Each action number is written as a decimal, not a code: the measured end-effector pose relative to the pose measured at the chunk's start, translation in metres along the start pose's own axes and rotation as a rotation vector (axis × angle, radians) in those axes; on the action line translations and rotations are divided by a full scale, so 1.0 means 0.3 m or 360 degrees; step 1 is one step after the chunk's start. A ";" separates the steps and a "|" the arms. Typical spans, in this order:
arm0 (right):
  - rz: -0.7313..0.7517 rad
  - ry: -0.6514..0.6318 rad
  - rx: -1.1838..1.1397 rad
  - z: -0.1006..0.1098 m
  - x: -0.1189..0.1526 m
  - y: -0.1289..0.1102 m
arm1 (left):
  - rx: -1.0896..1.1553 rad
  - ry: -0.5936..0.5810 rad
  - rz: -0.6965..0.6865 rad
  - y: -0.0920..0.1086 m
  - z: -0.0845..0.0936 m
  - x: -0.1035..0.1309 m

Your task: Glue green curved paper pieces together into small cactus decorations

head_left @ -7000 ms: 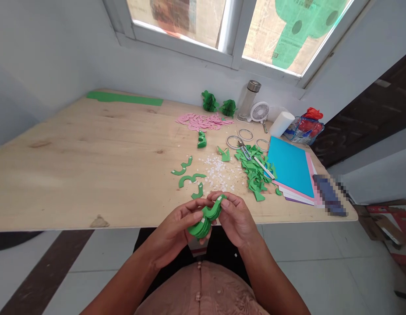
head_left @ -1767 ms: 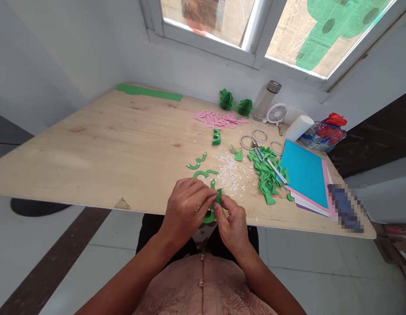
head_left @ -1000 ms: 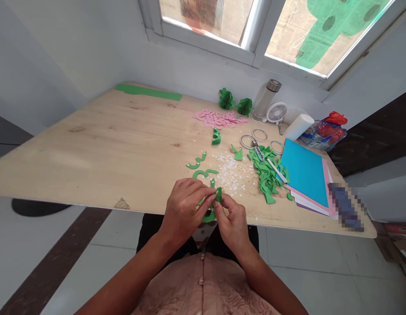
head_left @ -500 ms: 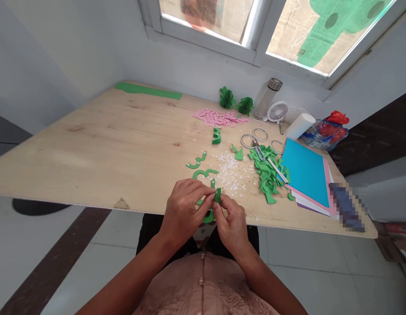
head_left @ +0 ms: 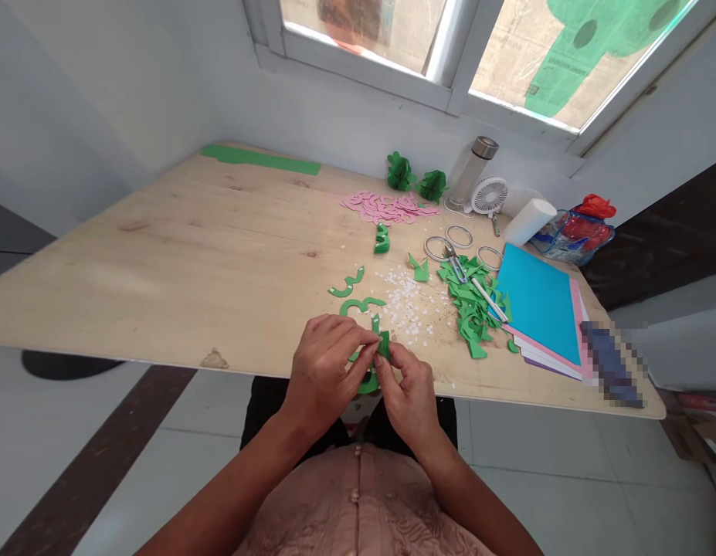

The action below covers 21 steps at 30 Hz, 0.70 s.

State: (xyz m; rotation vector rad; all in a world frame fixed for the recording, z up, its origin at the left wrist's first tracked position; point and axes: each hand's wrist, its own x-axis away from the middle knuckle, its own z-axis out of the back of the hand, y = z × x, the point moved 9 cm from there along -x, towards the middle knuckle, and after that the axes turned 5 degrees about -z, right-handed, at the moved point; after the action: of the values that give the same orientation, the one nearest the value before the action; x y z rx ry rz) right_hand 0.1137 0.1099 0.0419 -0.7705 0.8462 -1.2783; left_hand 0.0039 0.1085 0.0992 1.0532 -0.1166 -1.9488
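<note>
Close to the table's front edge, my left hand (head_left: 333,359) and my right hand (head_left: 408,384) meet, both with fingers pinched on a small green paper piece (head_left: 385,342). Fingertips cover much of it, so its full shape is hidden. Under my hands another green cutout (head_left: 369,382) shows in part. Just beyond them lie curved green paper cutouts (head_left: 362,306), one of them (head_left: 347,284) dotted with small white tabs. A folded green stack (head_left: 381,239) stands farther back. Tiny white paper bits (head_left: 412,301) are scattered right of the cutouts.
Green scraps (head_left: 476,309) lie to the right with snips (head_left: 455,264) and a white stick on them. Beyond are tape rolls (head_left: 437,249), coloured sheets (head_left: 540,305), pink cutouts (head_left: 386,207), a bottle (head_left: 476,170), a small fan (head_left: 488,197) and a green strip (head_left: 265,160).
Both hands stay almost in the same place. The green piece between my fingertips has shifted very slightly; nothing else has visibly moved.
</note>
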 end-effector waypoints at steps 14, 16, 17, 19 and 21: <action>-0.0100 -0.0100 -0.0247 -0.012 -0.001 0.019 | 0.0319 -0.0173 0.0348 -0.073 -0.041 0.005; -0.0150 -0.0160 -0.0386 -0.023 -0.002 0.029 | 0.0418 -0.0220 0.0478 -0.099 -0.053 0.014; -0.0181 -0.0187 -0.0451 -0.029 -0.003 0.036 | 0.0453 -0.0231 0.0527 -0.108 -0.056 0.018; -0.0241 -0.0232 -0.0569 -0.040 -0.004 0.051 | 0.0497 -0.0233 0.0591 -0.123 -0.060 0.023; -0.0287 -0.0270 -0.0680 -0.049 -0.003 0.063 | 0.0512 -0.0219 0.0628 -0.132 -0.060 0.026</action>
State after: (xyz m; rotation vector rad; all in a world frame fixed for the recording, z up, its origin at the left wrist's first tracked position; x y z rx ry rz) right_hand 0.1098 0.1130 0.0185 -1.3017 0.9392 -1.1810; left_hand -0.0112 0.1319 0.0648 1.0064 -0.6821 -1.6689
